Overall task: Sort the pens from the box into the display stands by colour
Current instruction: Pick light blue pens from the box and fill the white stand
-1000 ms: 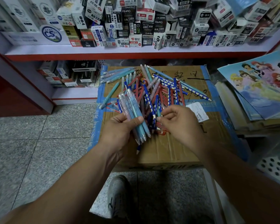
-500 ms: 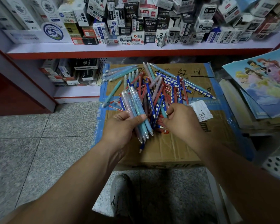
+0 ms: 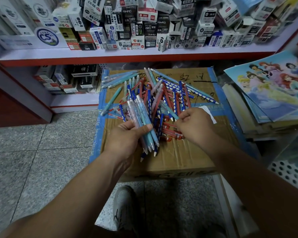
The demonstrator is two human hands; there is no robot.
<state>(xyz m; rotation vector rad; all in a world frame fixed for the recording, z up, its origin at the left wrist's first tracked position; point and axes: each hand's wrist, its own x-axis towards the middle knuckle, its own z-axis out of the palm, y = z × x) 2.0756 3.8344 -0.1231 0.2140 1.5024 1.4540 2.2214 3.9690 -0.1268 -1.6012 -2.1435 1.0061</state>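
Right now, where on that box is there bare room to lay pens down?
Bare: the near strip of the brown cardboard box top, between the crowded heap of red, blue and teal pens and its front edge; also the far right corner.

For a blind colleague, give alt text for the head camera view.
The left hand grips a bunch of pale blue pens above a pile of mixed pens on a cardboard box; right hand pinches one teal pen.

Cramped shop corner: a white shelf with a red front edge (image 3: 127, 54) carries stacks of small stationery cartons (image 3: 144, 23); below it speckled grey stone floor tiles (image 3: 33, 143), right of it glossy cartoon-princess posters (image 3: 273, 86).
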